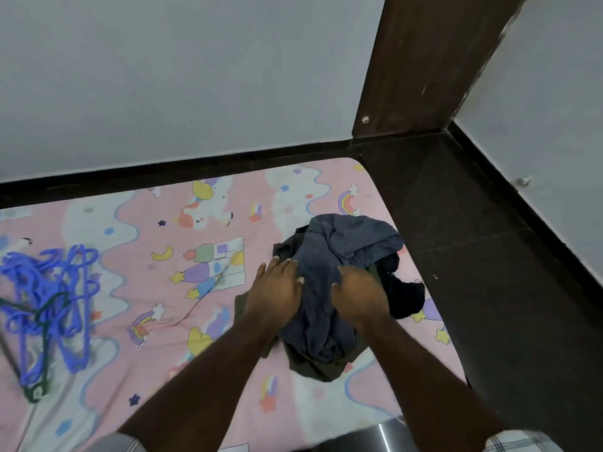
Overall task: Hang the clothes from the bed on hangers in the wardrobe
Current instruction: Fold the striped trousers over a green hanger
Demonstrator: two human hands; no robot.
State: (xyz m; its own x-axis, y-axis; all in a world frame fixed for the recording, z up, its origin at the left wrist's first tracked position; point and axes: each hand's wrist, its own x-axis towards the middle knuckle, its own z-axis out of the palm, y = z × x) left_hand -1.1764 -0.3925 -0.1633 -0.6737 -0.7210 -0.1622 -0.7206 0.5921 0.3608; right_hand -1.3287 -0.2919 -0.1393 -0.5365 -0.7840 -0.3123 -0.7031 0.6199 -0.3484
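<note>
A crumpled pile of clothes [346, 252] lies near the right edge of the bed [137, 223], which has a pink cartoon sheet. On top is a blue-grey striped garment, with olive [313, 363] and black [404, 295] pieces under it. My left hand [275, 288] lies on the left side of the pile with fingers stretched out over the cloth. My right hand [357, 296] is on the middle of the pile, its fingers curled down into the striped garment. A heap of blue plastic hangers [52, 305], with a dark green one among them, lies at the bed's left.
A dark wooden panel [421, 60] stands upright against the wall beyond the bed's far right corner. Dark tiled floor [489, 272] runs along the bed's right side, with a black skirting. A shiny metal object [385, 435] shows at the bottom edge.
</note>
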